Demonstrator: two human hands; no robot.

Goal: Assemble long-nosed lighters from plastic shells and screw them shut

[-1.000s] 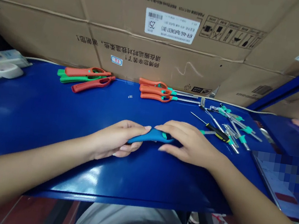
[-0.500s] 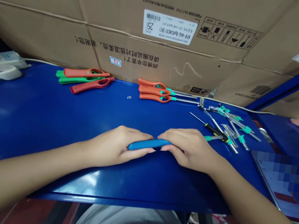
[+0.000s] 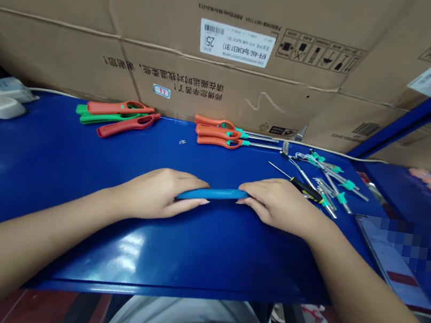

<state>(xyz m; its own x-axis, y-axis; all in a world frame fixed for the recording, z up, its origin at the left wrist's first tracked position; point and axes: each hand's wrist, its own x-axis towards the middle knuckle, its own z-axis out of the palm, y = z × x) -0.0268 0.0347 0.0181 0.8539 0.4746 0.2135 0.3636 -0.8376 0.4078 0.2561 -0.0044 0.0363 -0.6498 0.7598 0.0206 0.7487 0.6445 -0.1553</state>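
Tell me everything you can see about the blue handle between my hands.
The blue handle is long and slim, and looks like smooth, slightly glossy plastic. It runs nearly level across the view, its right end a little higher, over the blue table. The left hand grips one end; the right hand pinches the other. Both ends are partly hidden.

Behind the worktop (image 3: 135,263) stands a carton (image 3: 149,11). Along that back edge, from left to right, come a plug (image 3: 4,107), a pile of loose casings (image 3: 117,110) and, near the middle, a row of lighters (image 3: 214,130) with their tips to the right. Further right lie rod parts (image 3: 333,175), a screwdriver (image 3: 305,189) at their near left side (its grip reaching in among them). Before all these, a handle (image 3: 222,194) spans between the left hand (image 3: 156,193) and the right hand (image 3: 279,206).
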